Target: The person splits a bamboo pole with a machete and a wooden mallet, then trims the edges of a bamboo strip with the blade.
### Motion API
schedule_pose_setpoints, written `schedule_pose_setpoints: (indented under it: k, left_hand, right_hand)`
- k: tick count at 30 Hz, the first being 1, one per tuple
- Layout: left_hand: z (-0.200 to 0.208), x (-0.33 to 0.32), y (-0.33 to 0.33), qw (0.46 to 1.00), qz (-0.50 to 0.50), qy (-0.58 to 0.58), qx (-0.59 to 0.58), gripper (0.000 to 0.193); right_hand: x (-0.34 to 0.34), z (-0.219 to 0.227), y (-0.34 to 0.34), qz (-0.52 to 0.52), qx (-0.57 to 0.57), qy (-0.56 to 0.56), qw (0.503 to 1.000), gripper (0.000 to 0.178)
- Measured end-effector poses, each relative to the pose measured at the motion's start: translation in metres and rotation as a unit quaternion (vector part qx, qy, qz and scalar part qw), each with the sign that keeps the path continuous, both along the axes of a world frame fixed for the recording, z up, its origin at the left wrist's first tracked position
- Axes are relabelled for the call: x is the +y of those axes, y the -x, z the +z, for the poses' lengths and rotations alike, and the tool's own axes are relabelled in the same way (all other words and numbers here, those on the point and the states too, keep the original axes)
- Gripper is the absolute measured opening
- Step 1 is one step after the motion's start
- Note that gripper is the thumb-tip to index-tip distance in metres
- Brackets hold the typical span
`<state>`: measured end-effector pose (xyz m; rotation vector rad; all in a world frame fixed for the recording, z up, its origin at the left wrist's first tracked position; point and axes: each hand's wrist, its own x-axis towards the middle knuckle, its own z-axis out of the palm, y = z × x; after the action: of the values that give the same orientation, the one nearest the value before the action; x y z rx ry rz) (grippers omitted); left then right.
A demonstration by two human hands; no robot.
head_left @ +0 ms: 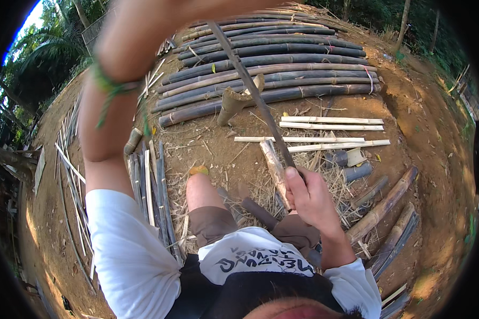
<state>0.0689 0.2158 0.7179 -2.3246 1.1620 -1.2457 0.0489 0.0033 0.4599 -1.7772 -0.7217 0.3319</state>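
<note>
My right hand (311, 199) is closed round the handle end of a machete (253, 90), its thumb lying along the base. The long dark blade slants up and to the left across the view, its far end close to my raised left hand (213, 9). That hand is blurred and cut off by the upper edge, so its fingers cannot be made out, nor whether it touches the blade. A green cord (109, 87) is tied round my left wrist. Just beyond my right hand a pale, split-looking bamboo piece (274, 167) leans between my knees.
Long dark bamboo poles (271, 61) lie in rows ahead, with a notched bamboo stump (233, 106) before them. Pale split strips (330, 127) lie right of centre. Thick bamboo lengths (383, 207) rest at the right, and narrow strips (154, 186) at the left.
</note>
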Motion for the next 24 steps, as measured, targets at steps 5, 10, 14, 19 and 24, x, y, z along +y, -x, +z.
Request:
schedule_pose_setpoints:
  k: [5,10,14,19,24]
  left_hand:
    - [-0.006,0.009,-0.035,0.993,0.102,-0.046,-0.024,0.08]
    - [-0.015,0.036,-0.053,0.993,0.092,-0.069,0.022,0.078]
    - [-0.025,0.026,-0.074,0.987,0.069,-0.002,0.142,0.078]
    - [-0.036,0.039,-0.071,0.988,0.119,-0.014,0.1,0.077]
    - [-0.07,0.07,-0.108,0.968,0.132,0.021,0.212,0.062]
  right_hand:
    - [-0.006,0.004,-0.002,-0.029,-0.018,-0.003,0.999,0.048]
    - [0.005,0.008,-0.008,0.0,-0.02,-0.017,1.0,0.051]
    - [-0.006,-0.003,-0.021,-0.005,0.015,-0.004,1.0,0.051]
    - [0.0,0.003,-0.021,0.009,0.035,-0.017,0.999,0.054]
    - [0.022,-0.018,-0.043,0.003,0.032,0.017,0.999,0.057]
